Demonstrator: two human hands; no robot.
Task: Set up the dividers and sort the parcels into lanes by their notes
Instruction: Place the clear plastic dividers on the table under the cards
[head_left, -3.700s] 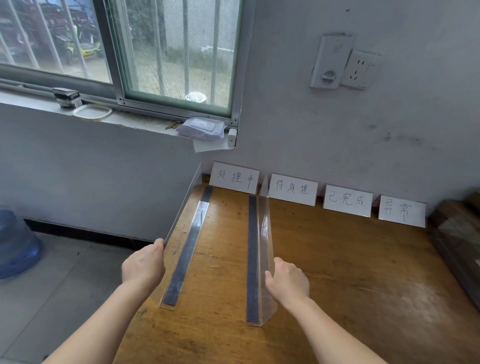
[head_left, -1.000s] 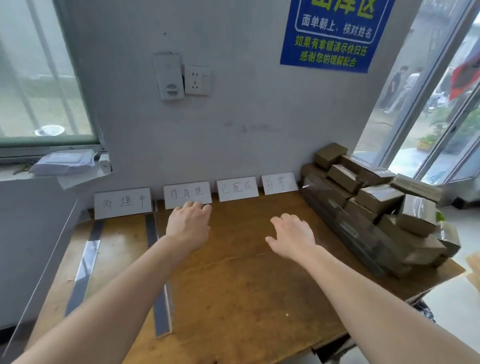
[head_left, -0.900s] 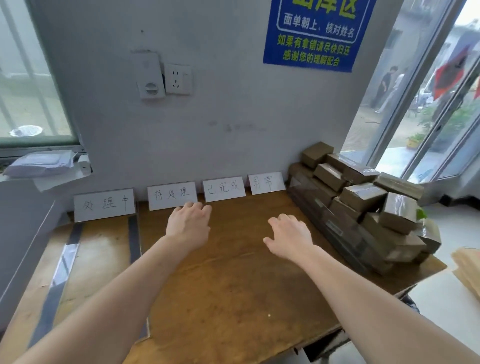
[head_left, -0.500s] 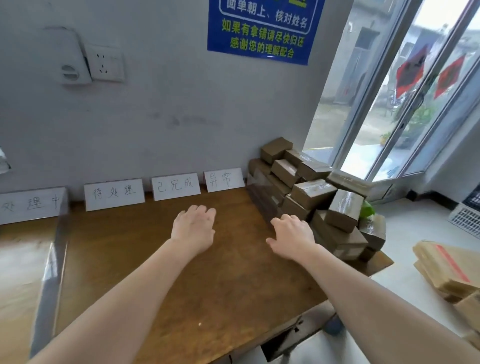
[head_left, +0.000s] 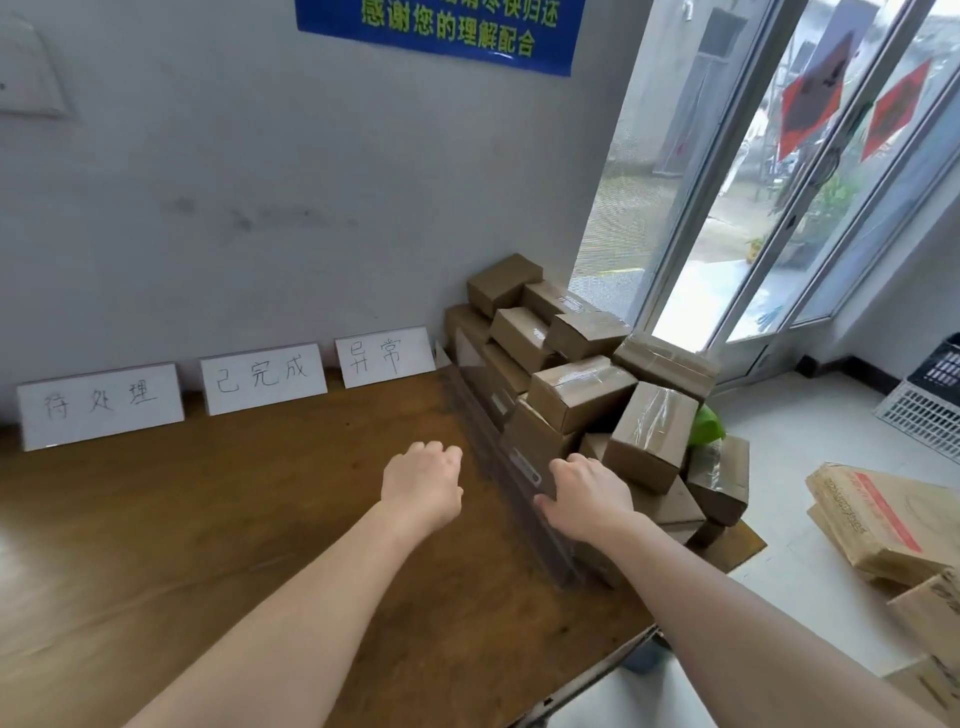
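Note:
Clear dividers (head_left: 498, 441) lean against the left side of a stack of brown taped parcels (head_left: 582, 395) at the right end of the wooden table (head_left: 208, 530). My right hand (head_left: 587, 499) is on the nearest divider's upper edge, thumb on the near face and fingers curled over the top. My left hand (head_left: 421, 483) hovers just left of the dividers with loosely curled fingers and holds nothing. Three white lane cards with handwritten characters lean against the wall: the left card (head_left: 98, 405), the middle card (head_left: 262, 376) and the right card (head_left: 384, 356). No notes on the parcels are legible.
The table's right corner ends just past the parcels. Folded cardboard boxes (head_left: 883, 519) lie on the floor at the right, and a white crate (head_left: 930, 410) stands by a glass door (head_left: 779, 182). A green object (head_left: 704, 426) shows behind the parcels.
My view swung right from the two laid dividers to the parcel stack. Both hands travelled right across the table, and my right hand has reached the dividers leaning on the parcels.

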